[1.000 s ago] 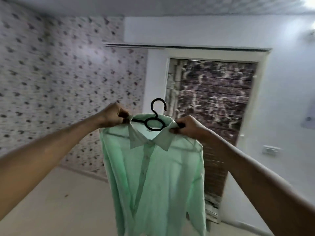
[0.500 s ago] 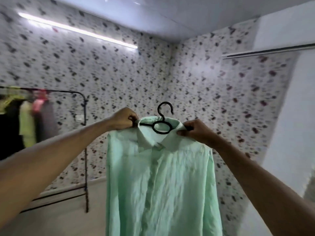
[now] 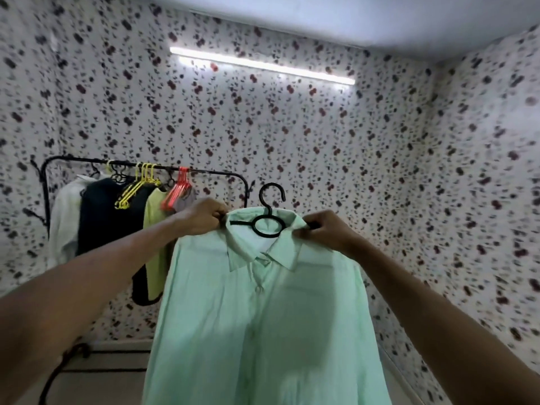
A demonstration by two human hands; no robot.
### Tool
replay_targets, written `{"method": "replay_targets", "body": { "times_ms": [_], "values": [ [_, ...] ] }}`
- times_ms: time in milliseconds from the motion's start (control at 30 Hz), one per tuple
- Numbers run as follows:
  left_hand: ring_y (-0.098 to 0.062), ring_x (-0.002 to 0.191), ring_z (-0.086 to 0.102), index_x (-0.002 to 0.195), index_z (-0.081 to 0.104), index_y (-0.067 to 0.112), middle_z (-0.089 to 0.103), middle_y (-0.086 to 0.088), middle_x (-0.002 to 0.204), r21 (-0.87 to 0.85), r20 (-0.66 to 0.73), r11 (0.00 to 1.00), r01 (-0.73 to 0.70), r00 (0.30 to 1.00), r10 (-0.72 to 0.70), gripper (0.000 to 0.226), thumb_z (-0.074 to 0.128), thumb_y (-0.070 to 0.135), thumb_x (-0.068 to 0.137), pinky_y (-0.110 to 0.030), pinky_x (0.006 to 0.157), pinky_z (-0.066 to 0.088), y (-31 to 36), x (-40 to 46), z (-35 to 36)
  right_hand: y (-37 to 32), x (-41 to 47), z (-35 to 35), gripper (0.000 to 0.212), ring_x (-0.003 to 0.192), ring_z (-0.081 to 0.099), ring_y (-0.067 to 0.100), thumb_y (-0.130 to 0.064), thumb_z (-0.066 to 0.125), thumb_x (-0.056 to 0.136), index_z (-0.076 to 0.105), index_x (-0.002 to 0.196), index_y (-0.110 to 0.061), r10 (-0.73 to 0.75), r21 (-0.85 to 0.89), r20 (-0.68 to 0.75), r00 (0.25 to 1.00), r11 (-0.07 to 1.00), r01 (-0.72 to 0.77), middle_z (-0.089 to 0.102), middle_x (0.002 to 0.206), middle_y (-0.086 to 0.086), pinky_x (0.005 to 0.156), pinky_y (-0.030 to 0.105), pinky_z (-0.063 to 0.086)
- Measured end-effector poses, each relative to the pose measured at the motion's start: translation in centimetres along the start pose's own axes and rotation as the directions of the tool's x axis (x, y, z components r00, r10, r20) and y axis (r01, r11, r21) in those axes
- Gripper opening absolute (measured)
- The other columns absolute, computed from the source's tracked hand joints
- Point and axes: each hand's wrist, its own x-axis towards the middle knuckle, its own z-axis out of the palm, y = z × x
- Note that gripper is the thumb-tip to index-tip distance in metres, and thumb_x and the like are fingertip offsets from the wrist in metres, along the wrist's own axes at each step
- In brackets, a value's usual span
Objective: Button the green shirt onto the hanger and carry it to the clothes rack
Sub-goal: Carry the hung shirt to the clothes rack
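Holding green shirt [image 3: 263,317] on black hanger [image 3: 267,220] aloft, left hand [image 3: 204,217] and right hand [image 3: 327,232] each with grip pinched on a shoulder.
Beyond, at left: black clothes rack [image 3: 146,166] with hung garments, against speckled wallpaper [image 3: 321,135] under a lit tube light [image 3: 263,65].

Shirt [image 3: 263,317], pale green, hung buttoned on black hanger [image 3: 267,225], held up at frame centre. Left hand [image 3: 201,219] gripped the shoulder at 9 o'clock of the hook; right hand [image 3: 327,230] pinched the collar edge at 3 o'clock. Rack [image 3: 140,168] stood at 10 o'clock of the shirt, carrying clothes plus yellow and red hangers. Tube light [image 3: 261,65] at 12 o'clock, lit.
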Motion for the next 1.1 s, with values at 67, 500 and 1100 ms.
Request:
{"method": "replay_targets", "body": {
  "times_ms": [67, 500, 1100],
  "values": [
    [-0.013, 0.075, 0.07, 0.067, 0.072, 0.029, 0.071, 0.01, 0.07, 0.03, -0.001, 0.999, 0.039, 0.999, -0.039, 0.035, 0.061, -0.004, 0.075, -0.036, 0.07, 0.059, -4.3, 3.6, -0.2, 0.9, 6.0, 1.5, 0.013, 0.058, 0.059, 0.01, -0.018, 0.078, 0.088, 0.077, 0.076, -0.024, -0.008, -0.013, 0.016, 1.0, 1.0, 0.008, 0.069, 0.064, -0.009, 0.056, 0.023, 0.048],
    [-0.023, 0.091, 0.071, 0.103, 0.079, 0.013, 0.076, -0.004, 0.094, -0.064, -0.13, 0.993, 0.097, 0.986, -0.105, 0.026, 0.067, -0.003, 0.087, -0.041, 0.085, 0.062, -22.9, 29.6, 3.4, 10.1, 40.0, 7.1, 0.011, 0.064, 0.057, 0.013, -0.018, 0.081, 0.084, 0.082, 0.095, -0.017, 0.024, -0.009, -0.106, 0.994, 1.0, -0.025, 0.075, 0.081, 0.007, 0.06, 0.026, 0.047],
    [-0.026, 0.144, 0.043, 0.156, 0.035, 0.015, 0.044, -0.008, 0.157, 0.025, -0.26, 0.972, 0.234, 0.94, -0.22, 0.073, 0.07, 0.01, 0.092, -0.043, 0.118, 0.035, -40.7, 56.7, 6.2, 20.0, 69.4, 16.0, 0.015, 0.062, 0.056, 0.008, -0.017, 0.074, 0.084, 0.082, 0.094, -0.024, 0.081, -0.166, -0.278, 0.957, 0.977, -0.131, 0.068, 0.069, -0.008, 0.05, 0.02, 0.036]
  ]
}}
